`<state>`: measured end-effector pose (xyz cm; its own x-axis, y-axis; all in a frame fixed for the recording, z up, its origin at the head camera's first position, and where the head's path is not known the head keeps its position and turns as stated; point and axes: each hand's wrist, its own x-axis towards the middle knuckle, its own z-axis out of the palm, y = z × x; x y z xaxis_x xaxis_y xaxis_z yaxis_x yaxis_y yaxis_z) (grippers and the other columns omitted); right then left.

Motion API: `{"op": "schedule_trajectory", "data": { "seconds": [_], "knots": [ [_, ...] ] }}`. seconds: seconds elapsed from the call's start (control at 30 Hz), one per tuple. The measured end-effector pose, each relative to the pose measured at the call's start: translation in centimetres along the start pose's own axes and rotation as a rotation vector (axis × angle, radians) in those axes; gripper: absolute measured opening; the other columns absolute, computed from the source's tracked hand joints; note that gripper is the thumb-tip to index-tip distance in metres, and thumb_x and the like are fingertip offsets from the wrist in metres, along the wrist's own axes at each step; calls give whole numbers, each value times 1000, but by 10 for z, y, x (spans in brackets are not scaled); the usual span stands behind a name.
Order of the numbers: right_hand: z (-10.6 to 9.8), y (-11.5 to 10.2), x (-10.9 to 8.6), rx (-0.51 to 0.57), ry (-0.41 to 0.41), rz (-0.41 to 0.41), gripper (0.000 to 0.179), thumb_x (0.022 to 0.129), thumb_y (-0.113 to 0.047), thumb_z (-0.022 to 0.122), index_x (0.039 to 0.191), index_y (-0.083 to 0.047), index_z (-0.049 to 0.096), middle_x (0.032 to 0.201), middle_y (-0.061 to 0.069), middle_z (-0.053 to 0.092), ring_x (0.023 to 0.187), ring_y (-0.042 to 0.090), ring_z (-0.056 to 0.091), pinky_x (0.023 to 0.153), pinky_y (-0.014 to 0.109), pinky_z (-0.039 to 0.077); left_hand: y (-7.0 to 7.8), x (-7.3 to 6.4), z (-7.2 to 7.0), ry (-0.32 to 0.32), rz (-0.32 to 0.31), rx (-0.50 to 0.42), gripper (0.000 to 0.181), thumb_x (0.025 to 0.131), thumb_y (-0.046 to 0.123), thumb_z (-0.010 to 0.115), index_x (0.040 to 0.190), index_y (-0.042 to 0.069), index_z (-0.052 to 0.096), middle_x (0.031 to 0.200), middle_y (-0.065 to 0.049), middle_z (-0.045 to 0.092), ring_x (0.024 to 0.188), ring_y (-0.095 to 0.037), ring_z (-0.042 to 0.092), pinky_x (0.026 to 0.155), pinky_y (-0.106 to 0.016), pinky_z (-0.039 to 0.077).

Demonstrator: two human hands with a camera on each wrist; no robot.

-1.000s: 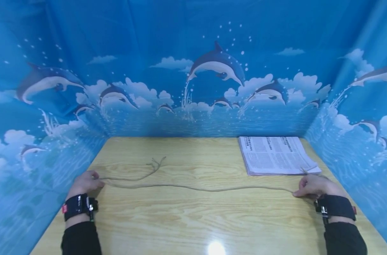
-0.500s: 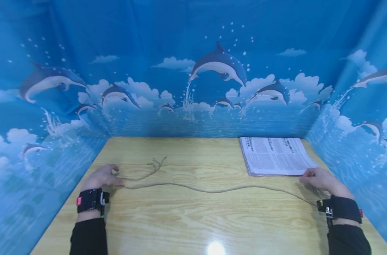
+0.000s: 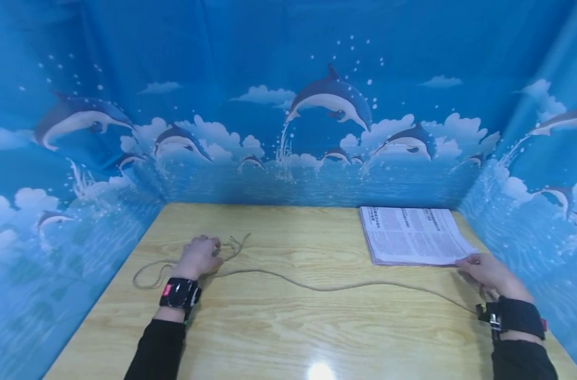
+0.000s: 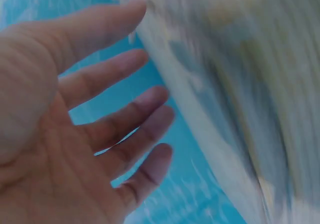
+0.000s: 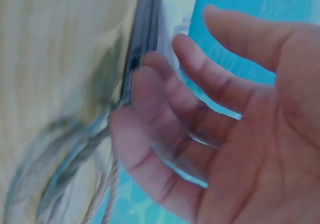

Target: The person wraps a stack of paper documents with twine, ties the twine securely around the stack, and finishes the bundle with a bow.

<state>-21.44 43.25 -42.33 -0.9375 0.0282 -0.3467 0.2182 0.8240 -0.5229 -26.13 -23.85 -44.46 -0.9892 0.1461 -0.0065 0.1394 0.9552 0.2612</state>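
Newspapers in a flat, folded stack of white paper with black print (image 3: 414,237) lie at about two o'clock from the middle of the table, close to the right hand (image 3: 488,272). That hand has softly bent fingers, the thumb is apart, and it pinches nothing. Its fingertips are at the stack's near right corner; I cannot tell if they touch. Beside them are loops of thin, brown, twisted rope (image 3: 322,290). The left hand (image 3: 198,257), at about ten o'clock, has its fingers spread and holds nothing. One rope loop lies by its wrist at nine o'clock, and a frayed end pokes out past its fingertips. Between the hands, the rope makes a lazy wave.

The stack is probably a bit heavy, but each sheet should be light and floppy. Sheets could slip or tear, so the two side edges seem best to hold, thumbs on top. The rope should be light, bendy and rough, easy to pinch anywhere.

Under it all is a smooth, shiny, yellow wood-grain table (image 3: 269,332). At twelve o'clock hangs a creased blue dolphin curtain (image 3: 269,47).
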Motion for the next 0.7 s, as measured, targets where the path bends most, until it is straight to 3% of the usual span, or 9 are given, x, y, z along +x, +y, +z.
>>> {"op": "schedule_trajectory", "data": {
  "seconds": [0.13,0.23,0.33,0.47,0.7],
  "knots": [
    [1,-11,4,-94,146,-32,56,101,-43,47,113,10,54,89,20,60,75,27,56,59,34,44,24,5,13,57,101,22,51,78,18,79,125,6,62,126,-22,57,120,-43,50,96,-62,40],
    [4,-17,9,-128,258,-49,59,99,-42,51,123,12,49,108,35,55,91,43,55,68,46,47,42,7,18,37,164,28,57,76,14,81,129,7,60,137,-22,52,129,-42,46,101,-63,38],
    [5,-21,14,-143,301,-61,68,98,-42,54,133,14,40,124,45,42,110,58,42,82,63,42,58,11,21,-5,201,7,62,77,10,80,135,9,57,145,-21,47,136,-41,40,107,-65,32],
    [8,-29,22,-214,228,-77,78,98,-44,53,136,21,35,133,48,35,120,64,33,96,69,35,73,16,25,-40,241,-18,61,78,6,78,135,12,58,143,-17,51,137,-37,42,111,-65,26],
    [15,-31,36,-226,104,-62,83,95,-42,57,131,29,32,133,51,32,121,65,33,100,66,35,87,17,28,-122,292,-53,43,81,9,77,122,6,66,127,-13,64,121,-32,57,108,-52,39]
  ]
}}
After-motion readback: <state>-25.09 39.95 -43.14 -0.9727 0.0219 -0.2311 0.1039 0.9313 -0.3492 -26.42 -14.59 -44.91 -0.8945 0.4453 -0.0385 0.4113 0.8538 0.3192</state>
